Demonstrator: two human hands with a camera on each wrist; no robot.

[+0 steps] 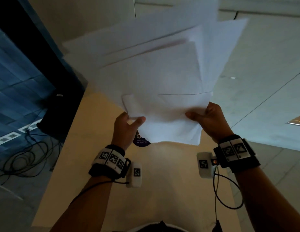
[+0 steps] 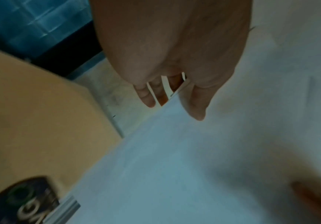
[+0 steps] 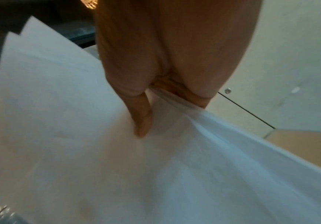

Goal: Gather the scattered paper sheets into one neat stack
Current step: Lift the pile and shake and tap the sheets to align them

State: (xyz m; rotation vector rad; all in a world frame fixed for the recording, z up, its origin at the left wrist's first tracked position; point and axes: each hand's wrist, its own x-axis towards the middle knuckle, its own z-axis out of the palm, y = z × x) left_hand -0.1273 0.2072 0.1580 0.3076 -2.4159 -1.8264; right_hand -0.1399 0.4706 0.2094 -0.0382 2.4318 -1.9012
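Observation:
Several white paper sheets (image 1: 159, 77) form a loose fan with their edges out of line, held up above the beige table (image 1: 146, 190). My left hand (image 1: 134, 118) pinches the near left corner of the bundle, thumb on top and fingers underneath. My right hand (image 1: 196, 114) grips the near right side, where the sheets bunch and crease. In the left wrist view the thumb (image 2: 196, 106) lies on the paper sheets (image 2: 174, 166). The right wrist view has the thumb (image 3: 142, 121) pressed into the paper sheets (image 3: 117, 166), with the fingers hidden beneath.
A dark round sticker (image 1: 141, 139) lies on the table under the sheets' near edge. The table's left edge runs diagonally; beyond it are a black box (image 1: 62, 114) and loose cables (image 1: 28, 156) on the floor. Pale floor lies to the right.

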